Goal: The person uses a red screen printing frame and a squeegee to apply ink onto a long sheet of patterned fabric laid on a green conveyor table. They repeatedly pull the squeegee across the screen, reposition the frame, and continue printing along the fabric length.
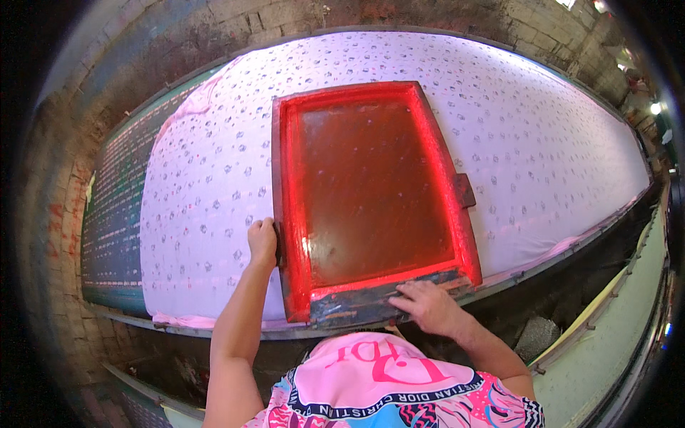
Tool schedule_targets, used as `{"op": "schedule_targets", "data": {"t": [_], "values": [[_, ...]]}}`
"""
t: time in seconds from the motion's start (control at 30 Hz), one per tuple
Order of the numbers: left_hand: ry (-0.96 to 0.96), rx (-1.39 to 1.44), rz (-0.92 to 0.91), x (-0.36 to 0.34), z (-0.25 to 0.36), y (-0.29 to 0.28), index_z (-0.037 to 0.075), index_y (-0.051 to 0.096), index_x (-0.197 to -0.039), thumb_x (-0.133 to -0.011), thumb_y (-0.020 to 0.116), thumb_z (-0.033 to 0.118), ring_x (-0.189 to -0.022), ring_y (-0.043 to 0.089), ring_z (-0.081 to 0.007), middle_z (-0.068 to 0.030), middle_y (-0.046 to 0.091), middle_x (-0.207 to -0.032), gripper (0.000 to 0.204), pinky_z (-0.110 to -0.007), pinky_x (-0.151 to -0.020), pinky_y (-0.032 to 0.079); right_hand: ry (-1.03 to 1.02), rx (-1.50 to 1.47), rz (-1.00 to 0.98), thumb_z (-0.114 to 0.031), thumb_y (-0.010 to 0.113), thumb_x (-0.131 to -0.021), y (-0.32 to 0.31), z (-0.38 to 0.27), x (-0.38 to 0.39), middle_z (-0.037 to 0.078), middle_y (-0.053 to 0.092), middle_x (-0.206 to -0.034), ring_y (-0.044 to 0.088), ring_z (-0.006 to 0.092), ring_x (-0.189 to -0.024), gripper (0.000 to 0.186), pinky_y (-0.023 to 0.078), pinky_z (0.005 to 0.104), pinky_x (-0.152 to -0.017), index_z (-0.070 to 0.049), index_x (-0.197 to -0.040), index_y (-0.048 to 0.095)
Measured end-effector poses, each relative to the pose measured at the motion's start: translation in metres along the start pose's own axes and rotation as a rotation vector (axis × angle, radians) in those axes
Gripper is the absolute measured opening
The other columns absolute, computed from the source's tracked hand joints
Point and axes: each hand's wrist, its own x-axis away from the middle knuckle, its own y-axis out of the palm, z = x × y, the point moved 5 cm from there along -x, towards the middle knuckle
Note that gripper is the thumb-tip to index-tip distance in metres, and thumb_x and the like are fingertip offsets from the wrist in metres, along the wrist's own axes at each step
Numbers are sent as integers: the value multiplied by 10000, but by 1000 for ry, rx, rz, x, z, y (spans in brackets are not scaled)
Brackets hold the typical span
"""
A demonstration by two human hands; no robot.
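Observation:
A red-edged screen printing frame [462, 239] lies on white cloth [207, 175] dotted with small dark motifs. Its brown-red mesh [374, 178] looks wet and glossy. My left hand [263, 242] is closed round a dark handle [279, 243] on the frame's left side. At the near end, my right hand [428, 307] grips the dark front bar [364, 301] right of its middle, fingers over the top; its underside is hidden. Another dark handle [465, 190] juts from the frame's right side.
The cloth covers a long table, with its dark green surface [114, 214] bare at the left. A bunched pink cloth edge [196, 103] lies at the far left. Behind me on the right runs another pale green table [606, 342]. A block wall [285, 18] rises beyond.

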Motion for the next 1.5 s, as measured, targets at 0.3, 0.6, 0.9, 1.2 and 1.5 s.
{"op": "schedule_targets", "data": {"t": [0.3,0.6,0.9,1.2,1.5], "values": [[154,-177,88,5,9,-7,-84,731,-947,-1018,650,388,-956,731,-444,-301,758,-956,485,-525,-910,533,144,111,-21,-50,678,-861,6,-8,-59,130,785,-1094,757,345,-1047,331,598,489,-905,-90,-1174,776],[213,-153,82,16,22,-8,-61,745,-1130,-1062,621,412,-1083,736,-458,-298,775,-1099,493,-533,-994,537,244,92,-100,13,703,-828,13,-28,-56,124,795,-1105,760,343,-1036,412,622,473,-888,-107,-1215,780],[184,-85,76,17,18,-10,-86,723,-1157,-1115,556,414,-1105,719,-448,-294,759,-1122,529,-528,-1000,528,70,246,184,-68,701,-835,29,-31,-63,102,772,-1174,747,303,-1102,416,595,446,-933,-108,-1243,768],[185,-62,100,19,23,-12,-94,704,-1120,-1127,551,402,-1051,707,-426,-280,745,-1098,520,-510,-964,520,72,296,244,-64,682,-878,13,63,-178,111,754,-1128,739,320,-1053,350,582,463,-931,-118,-1214,766],[184,-96,185,17,13,-11,-75,688,-1139,-1138,565,327,-1067,658,-386,-241,688,-1115,420,-480,-982,504,157,359,185,-44,690,-873,-21,186,-324,134,757,-1103,773,351,-1039,312,636,504,-885,-135,-1166,748]]}}
